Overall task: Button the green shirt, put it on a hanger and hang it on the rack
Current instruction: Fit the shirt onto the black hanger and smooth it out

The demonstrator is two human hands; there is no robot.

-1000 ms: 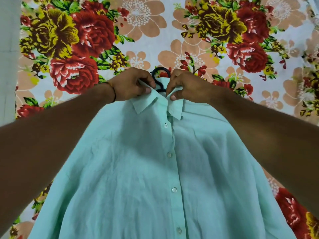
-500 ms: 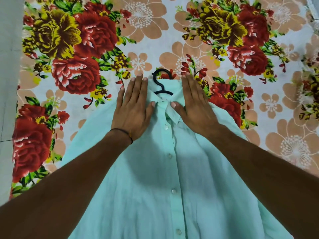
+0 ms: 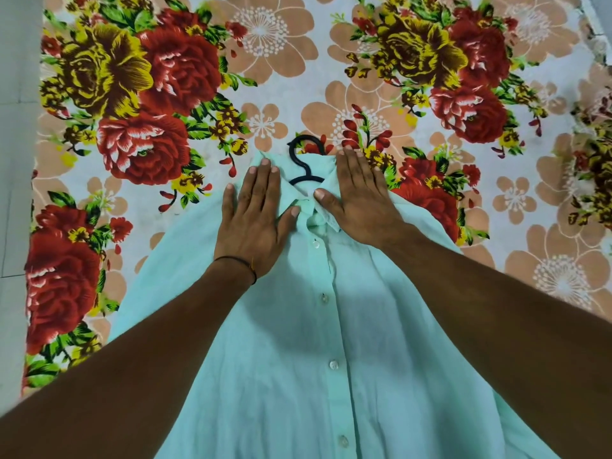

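Mint-green button-front shirt (image 3: 331,342) spread flat, front up, on a floral bedsheet (image 3: 281,61), buttoned down the placket from just under the collar. Black plastic hanger (image 3: 303,164) inside the shirt: hook and neck sticking out past the collar's far edge onto the sheet, shoulders hidden under the fabric. Left hand (image 3: 255,220) pressed palm down on the shirt just left of the collar, fingers straight and spread, gripping nothing, thin black thread band (image 3: 238,265) round the wrist. Right hand (image 3: 359,200) likewise flat just right of the collar, fingers extended and together, thumb tip on the collar point, nothing held. Both forearms crossing the shirt's lower half and covering much of it. Grey tiled floor (image 3: 16,160) showing beyond the sheet, left of the shirt. No rack in sight.
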